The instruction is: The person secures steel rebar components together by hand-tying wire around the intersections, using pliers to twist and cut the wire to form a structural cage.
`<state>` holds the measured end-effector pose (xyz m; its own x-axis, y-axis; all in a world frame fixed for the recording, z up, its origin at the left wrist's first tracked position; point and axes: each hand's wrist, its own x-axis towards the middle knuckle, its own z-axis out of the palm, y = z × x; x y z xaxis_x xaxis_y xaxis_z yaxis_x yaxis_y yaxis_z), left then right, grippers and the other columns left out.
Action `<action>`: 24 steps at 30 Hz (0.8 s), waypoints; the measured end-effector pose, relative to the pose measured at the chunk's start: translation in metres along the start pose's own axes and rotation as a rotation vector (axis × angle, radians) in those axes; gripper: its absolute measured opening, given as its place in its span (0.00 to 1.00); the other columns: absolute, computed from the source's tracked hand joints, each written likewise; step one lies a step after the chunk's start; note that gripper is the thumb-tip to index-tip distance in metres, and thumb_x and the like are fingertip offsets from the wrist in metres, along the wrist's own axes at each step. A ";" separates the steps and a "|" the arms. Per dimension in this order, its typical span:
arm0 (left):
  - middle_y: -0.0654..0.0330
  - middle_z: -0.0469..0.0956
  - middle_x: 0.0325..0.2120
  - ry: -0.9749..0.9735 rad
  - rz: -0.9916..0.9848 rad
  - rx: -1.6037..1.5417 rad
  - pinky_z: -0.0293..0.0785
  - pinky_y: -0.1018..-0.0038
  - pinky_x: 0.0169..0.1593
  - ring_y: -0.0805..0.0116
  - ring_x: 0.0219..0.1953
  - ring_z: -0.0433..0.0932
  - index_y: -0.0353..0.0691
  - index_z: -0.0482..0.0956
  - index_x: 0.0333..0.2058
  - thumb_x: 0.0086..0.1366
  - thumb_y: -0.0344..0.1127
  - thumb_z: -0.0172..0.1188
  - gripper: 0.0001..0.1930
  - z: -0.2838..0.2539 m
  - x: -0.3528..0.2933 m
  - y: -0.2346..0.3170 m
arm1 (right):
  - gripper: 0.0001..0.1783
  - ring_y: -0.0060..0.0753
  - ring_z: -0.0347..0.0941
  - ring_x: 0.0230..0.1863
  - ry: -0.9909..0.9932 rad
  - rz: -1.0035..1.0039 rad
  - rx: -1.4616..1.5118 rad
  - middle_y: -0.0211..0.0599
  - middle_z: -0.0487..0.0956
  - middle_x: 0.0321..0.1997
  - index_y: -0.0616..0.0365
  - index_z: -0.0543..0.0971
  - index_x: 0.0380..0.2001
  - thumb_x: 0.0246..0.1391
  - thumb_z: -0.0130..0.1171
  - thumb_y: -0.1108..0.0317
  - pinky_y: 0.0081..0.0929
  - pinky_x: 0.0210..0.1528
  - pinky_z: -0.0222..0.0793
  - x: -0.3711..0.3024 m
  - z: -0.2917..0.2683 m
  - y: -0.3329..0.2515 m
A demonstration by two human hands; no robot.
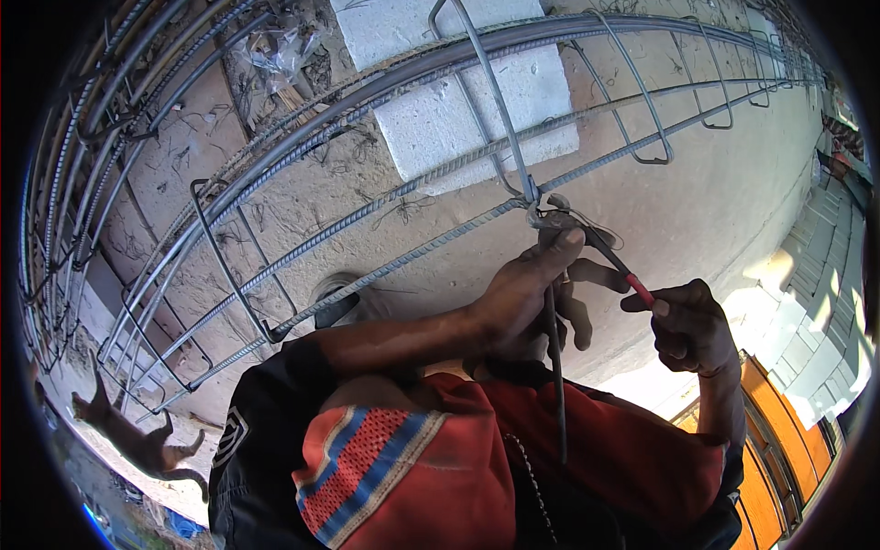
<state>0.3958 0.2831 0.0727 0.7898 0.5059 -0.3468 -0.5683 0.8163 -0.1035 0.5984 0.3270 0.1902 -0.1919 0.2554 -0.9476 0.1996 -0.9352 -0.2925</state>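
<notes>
Red at its grip, the tool is clamped in my right hand, its head beside the stirrup's corner on the cage's near edge. My left hand pinches there (on what, I cannot tell); steadying the wire close in seems wisest.

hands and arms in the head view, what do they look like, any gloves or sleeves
The left hand and right hand are bare, without gloves, and the forearms are uncovered. The left sleeve is black with a pale angular emblem. Red and black cloth shows around the right upper arm, though the sleeve's edge is unclear.
</notes>
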 end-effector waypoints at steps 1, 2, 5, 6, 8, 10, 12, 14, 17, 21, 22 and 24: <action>0.44 0.73 0.42 0.059 0.016 0.039 0.70 0.76 0.15 0.69 0.13 0.72 0.41 0.55 0.57 0.69 0.54 0.34 0.26 0.002 0.000 0.000 | 0.18 0.14 0.51 0.03 -0.027 -0.035 -0.038 0.26 0.61 0.05 0.77 0.75 0.40 0.57 0.47 0.69 0.16 0.06 0.46 0.001 0.000 0.002; 0.44 0.73 0.42 0.068 0.018 0.041 0.70 0.76 0.15 0.69 0.13 0.72 0.41 0.55 0.57 0.69 0.54 0.34 0.26 0.003 -0.004 0.003 | 0.18 0.14 0.51 0.03 -0.036 -0.035 -0.035 0.26 0.61 0.05 0.77 0.75 0.40 0.57 0.47 0.69 0.16 0.06 0.46 0.000 0.004 0.001; 0.45 0.75 0.39 0.090 -0.113 0.151 0.68 0.77 0.15 0.72 0.10 0.69 0.42 0.57 0.56 0.69 0.54 0.33 0.26 0.006 -0.015 0.011 | 0.18 0.15 0.52 0.03 0.058 -0.027 -0.222 0.28 0.62 0.04 0.77 0.75 0.40 0.56 0.48 0.69 0.16 0.06 0.47 -0.002 0.016 -0.005; 0.46 0.75 0.38 0.061 -0.063 0.186 0.67 0.78 0.13 0.73 0.09 0.68 0.42 0.57 0.56 0.69 0.54 0.33 0.26 0.007 -0.010 0.007 | 0.17 0.14 0.52 0.04 0.082 -0.015 -0.185 0.25 0.62 0.06 0.75 0.75 0.41 0.57 0.49 0.70 0.16 0.06 0.46 -0.010 0.016 -0.005; 0.46 0.75 0.37 -0.001 -0.026 0.213 0.66 0.79 0.11 0.73 0.08 0.67 0.42 0.57 0.56 0.69 0.54 0.33 0.26 0.011 -0.002 0.007 | 0.16 0.13 0.52 0.05 0.142 -0.003 -0.147 0.22 0.61 0.07 0.74 0.75 0.43 0.57 0.50 0.70 0.16 0.07 0.46 -0.023 0.017 -0.008; 0.47 0.75 0.36 -0.032 0.006 0.154 0.63 0.81 0.09 0.74 0.07 0.67 0.42 0.57 0.56 0.69 0.54 0.34 0.26 0.006 -0.012 0.013 | 0.16 0.14 0.54 0.04 -0.012 -0.006 -0.148 0.24 0.63 0.07 0.74 0.75 0.43 0.57 0.50 0.70 0.17 0.06 0.48 -0.010 0.018 -0.005; 0.50 0.77 0.34 -0.023 -0.023 0.126 0.65 0.80 0.10 0.73 0.08 0.68 0.43 0.55 0.57 0.69 0.54 0.35 0.25 -0.006 -0.014 0.005 | 0.18 0.12 0.53 0.06 -0.051 0.047 -0.086 0.21 0.62 0.09 0.73 0.74 0.45 0.58 0.50 0.68 0.15 0.08 0.48 0.001 0.018 0.000; 0.53 0.78 0.31 -0.076 -0.075 0.091 0.66 0.79 0.11 0.73 0.08 0.70 0.44 0.54 0.57 0.69 0.53 0.36 0.25 -0.008 -0.011 0.003 | 0.21 0.10 0.52 0.09 0.049 -0.065 -0.035 0.19 0.61 0.10 0.72 0.72 0.48 0.58 0.50 0.65 0.12 0.11 0.48 0.000 0.017 0.010; 0.52 0.78 0.32 -0.117 -0.051 0.196 0.69 0.78 0.13 0.70 0.10 0.72 0.48 0.50 0.59 0.69 0.50 0.38 0.24 -0.007 -0.013 0.005 | 0.21 0.08 0.51 0.12 0.097 -0.035 -0.141 0.16 0.60 0.12 0.69 0.72 0.50 0.59 0.50 0.64 0.11 0.13 0.47 -0.002 0.014 0.014; 0.50 0.77 0.33 -0.154 -0.067 0.092 0.72 0.76 0.14 0.65 0.13 0.76 0.47 0.47 0.60 0.69 0.46 0.40 0.25 -0.011 -0.010 0.004 | 0.21 0.14 0.50 0.04 0.003 -0.146 -0.197 0.25 0.61 0.06 0.71 0.68 0.53 0.58 0.47 0.70 0.16 0.07 0.46 0.001 0.000 0.022; 0.50 0.77 0.33 -0.174 -0.049 0.064 0.73 0.75 0.14 0.64 0.14 0.77 0.47 0.46 0.61 0.68 0.46 0.41 0.26 -0.010 -0.006 0.002 | 0.21 0.14 0.50 0.04 0.026 -0.146 -0.194 0.25 0.61 0.06 0.71 0.68 0.53 0.58 0.47 0.70 0.16 0.07 0.46 -0.005 -0.002 0.019; 0.50 0.77 0.33 -0.172 -0.067 0.050 0.73 0.75 0.14 0.64 0.15 0.77 0.47 0.47 0.60 0.68 0.46 0.42 0.26 -0.008 -0.008 0.004 | 0.20 0.15 0.51 0.04 0.056 -0.114 -0.367 0.26 0.62 0.06 0.72 0.68 0.52 0.59 0.46 0.71 0.16 0.07 0.47 -0.005 -0.001 0.012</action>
<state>0.3848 0.2802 0.0673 0.8559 0.4862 -0.1760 -0.5039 0.8606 -0.0730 0.6031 0.3147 0.1912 -0.1820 0.3754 -0.9088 0.5125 -0.7526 -0.4135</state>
